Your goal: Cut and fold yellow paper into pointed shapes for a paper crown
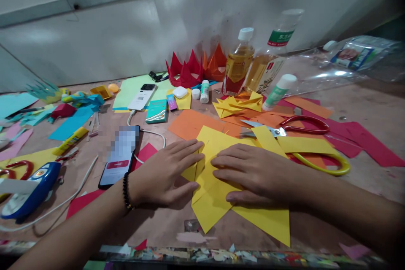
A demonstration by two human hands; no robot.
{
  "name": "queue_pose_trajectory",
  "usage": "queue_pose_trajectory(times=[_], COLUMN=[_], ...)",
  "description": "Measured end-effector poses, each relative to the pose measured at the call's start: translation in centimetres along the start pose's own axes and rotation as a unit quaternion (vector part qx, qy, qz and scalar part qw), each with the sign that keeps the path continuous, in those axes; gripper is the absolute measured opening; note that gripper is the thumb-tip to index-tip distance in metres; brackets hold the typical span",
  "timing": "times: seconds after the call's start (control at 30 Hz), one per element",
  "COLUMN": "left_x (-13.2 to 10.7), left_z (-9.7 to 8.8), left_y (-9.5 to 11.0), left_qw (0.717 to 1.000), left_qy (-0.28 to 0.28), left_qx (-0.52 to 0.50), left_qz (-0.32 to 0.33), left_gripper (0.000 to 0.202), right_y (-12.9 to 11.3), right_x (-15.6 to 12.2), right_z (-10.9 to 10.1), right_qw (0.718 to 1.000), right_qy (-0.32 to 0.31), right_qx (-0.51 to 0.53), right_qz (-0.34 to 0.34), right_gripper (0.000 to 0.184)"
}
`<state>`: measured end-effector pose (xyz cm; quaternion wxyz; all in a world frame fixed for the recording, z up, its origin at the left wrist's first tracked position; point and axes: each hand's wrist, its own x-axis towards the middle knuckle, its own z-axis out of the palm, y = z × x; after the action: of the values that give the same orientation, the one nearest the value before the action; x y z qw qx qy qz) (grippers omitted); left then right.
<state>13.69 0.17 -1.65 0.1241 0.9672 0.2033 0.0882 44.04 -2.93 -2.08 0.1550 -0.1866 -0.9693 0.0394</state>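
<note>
Both my hands lie flat on a sheet of folded yellow paper (210, 206) at the front of the table. My left hand (166, 173) presses on its left part, with the fingertips at a fold. My right hand (249, 173) rests a little to the right, its fingers pointing towards my left hand. Beside my left wrist lies a smartphone (119, 156) with a blurred screen. Orange paper (193, 124) lies just beyond my hands. Red-handled scissors (305, 124) lie to the right of the yellow sheet, and a yellow scissor handle (319, 162) lies nearer my right hand.
Red paper crowns (185, 69) stand at the back beside an oil bottle (238, 63) and a plastic water bottle (272, 55). A glue stick (280, 91) lies near them. Coloured paper scraps are spread across the table, and a blue tape dispenser (30, 190) sits at the left.
</note>
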Motion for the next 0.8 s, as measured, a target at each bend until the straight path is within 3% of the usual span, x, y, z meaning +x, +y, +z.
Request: queue_pose_trajectory(times=[0.5, 0.7, 0.8], left_x=[-0.08, 0.03, 0.01], left_z=[-0.14, -0.23, -0.21], left_y=[0.05, 0.08, -0.12], left_qw=[1.0, 1.0, 0.999], left_qy=[0.009, 0.008, -0.015], left_qx=[-0.014, -0.026, -0.027], left_qz=[-0.003, -0.01, -0.011], left_gripper=[0.057, 0.064, 0.073], right_y=[-0.08, -0.04, -0.02], right_x=[0.05, -0.15, -0.11], right_z=[-0.28, -0.61, -0.57], right_qw=[1.0, 0.999, 0.999], right_qy=[-0.008, -0.027, -0.005], right_qx=[0.011, 0.03, 0.043], right_qz=[0.009, 0.013, 0.0], right_gripper=[0.044, 0.051, 0.049])
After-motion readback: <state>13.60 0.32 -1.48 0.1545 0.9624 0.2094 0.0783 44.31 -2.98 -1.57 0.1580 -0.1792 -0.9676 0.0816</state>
